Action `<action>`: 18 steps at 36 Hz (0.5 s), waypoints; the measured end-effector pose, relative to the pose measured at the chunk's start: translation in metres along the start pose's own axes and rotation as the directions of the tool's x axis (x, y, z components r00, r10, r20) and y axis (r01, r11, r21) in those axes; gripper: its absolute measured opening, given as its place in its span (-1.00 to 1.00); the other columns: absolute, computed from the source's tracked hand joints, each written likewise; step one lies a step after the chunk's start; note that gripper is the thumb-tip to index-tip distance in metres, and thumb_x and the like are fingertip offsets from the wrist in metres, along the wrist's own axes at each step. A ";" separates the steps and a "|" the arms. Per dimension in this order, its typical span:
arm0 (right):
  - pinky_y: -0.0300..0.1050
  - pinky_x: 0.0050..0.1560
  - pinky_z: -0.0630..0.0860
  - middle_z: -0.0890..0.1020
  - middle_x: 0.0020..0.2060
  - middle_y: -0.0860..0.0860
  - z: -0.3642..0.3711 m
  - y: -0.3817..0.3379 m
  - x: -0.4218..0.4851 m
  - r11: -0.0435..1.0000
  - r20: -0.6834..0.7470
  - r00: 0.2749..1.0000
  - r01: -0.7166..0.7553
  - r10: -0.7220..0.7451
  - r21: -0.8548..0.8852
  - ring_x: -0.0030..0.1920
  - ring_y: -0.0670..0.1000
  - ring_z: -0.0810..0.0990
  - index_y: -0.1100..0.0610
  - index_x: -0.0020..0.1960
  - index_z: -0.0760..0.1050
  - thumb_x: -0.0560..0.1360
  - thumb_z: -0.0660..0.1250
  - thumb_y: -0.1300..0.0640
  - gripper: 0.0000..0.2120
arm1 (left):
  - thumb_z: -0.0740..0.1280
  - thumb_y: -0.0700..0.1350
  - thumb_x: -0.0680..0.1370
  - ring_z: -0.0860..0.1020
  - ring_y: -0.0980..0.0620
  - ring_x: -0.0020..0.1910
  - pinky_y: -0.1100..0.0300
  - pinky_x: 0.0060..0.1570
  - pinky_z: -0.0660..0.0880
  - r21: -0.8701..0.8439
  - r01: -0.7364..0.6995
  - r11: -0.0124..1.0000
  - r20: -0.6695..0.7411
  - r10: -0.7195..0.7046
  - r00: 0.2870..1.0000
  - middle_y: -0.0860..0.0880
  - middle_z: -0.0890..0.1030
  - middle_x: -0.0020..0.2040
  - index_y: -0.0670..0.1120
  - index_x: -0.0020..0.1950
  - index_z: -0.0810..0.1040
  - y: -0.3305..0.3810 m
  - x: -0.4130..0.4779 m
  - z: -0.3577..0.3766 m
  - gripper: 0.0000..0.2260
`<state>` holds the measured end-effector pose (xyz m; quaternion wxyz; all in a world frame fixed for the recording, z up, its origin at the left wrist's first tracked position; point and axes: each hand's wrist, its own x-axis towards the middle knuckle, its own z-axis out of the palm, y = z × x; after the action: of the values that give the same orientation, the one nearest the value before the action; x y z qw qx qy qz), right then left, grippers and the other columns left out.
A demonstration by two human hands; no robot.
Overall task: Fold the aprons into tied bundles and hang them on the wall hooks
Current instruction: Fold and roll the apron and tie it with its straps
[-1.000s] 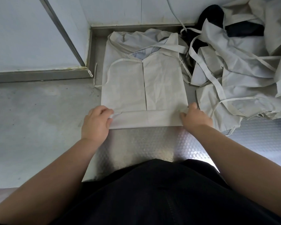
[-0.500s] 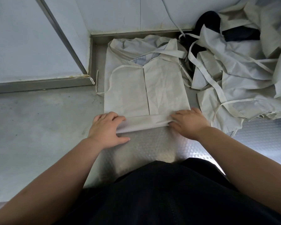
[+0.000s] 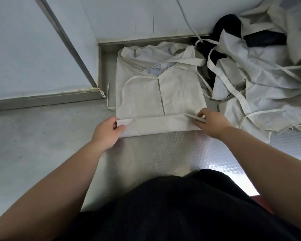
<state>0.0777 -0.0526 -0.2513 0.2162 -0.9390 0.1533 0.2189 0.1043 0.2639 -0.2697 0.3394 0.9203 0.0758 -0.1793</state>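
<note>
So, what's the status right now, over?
Left hand, right hand pinch ends of folded band. Apron flat, bottom rolled up. Loose pile to its right, nothing blocking.

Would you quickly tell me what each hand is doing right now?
Left hand: pinches the left end of the part-folded apron.
Right hand: pinches its right end.

We have turned the apron's [image 3: 179,94] near fold over once more, so the band [image 3: 160,124] between our fingers [image 3: 120,127] lies flatter and broader than half a second ago, and less apron shows beyond them. Our left hand [image 3: 108,131] and right hand [image 3: 210,122] have slid outward from mid-band and now pinch its two ends.
</note>
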 end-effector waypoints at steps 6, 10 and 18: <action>0.02 0.03 0.49 0.50 0.14 0.17 -0.002 -0.009 0.010 0.998 -0.054 0.996 -0.065 0.066 0.023 0.08 0.19 0.52 0.12 0.36 0.23 0.52 0.31 0.02 -0.51 | 0.27 -0.14 0.54 0.46 -0.16 0.14 0.07 -0.01 0.39 0.235 0.016 0.972 -0.148 0.020 0.989 -0.13 0.51 0.15 -0.09 0.24 0.46 0.014 -0.001 0.014 -0.73; 0.04 0.15 0.41 0.33 0.33 0.14 -0.003 -0.012 0.014 1.000 -0.139 0.990 0.002 -0.002 0.004 0.24 0.22 0.41 0.09 0.41 0.20 0.49 0.32 0.11 -0.46 | 0.27 -0.34 0.44 0.33 -0.18 0.28 0.00 0.18 0.28 0.424 -0.275 0.863 -0.102 0.347 0.932 -0.11 0.43 0.32 -0.01 0.33 0.48 0.012 -0.002 0.021 -0.52; 0.11 0.44 -0.06 0.29 0.42 -0.04 0.002 -0.002 0.015 0.736 0.028 0.945 0.272 -0.326 -0.620 0.43 0.13 0.16 -0.08 0.32 0.40 0.57 0.12 0.14 -0.65 | 0.27 -0.28 0.41 0.43 -0.04 0.28 0.02 0.33 -0.07 0.599 -0.337 0.726 0.085 0.361 0.929 0.05 0.51 0.28 0.08 0.27 0.54 0.023 -0.011 0.028 -0.52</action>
<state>0.0901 -0.0529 -0.2598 -0.0760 -0.9781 -0.0705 0.1803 0.0925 0.2275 -0.2717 0.0544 0.9806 -0.1533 -0.1097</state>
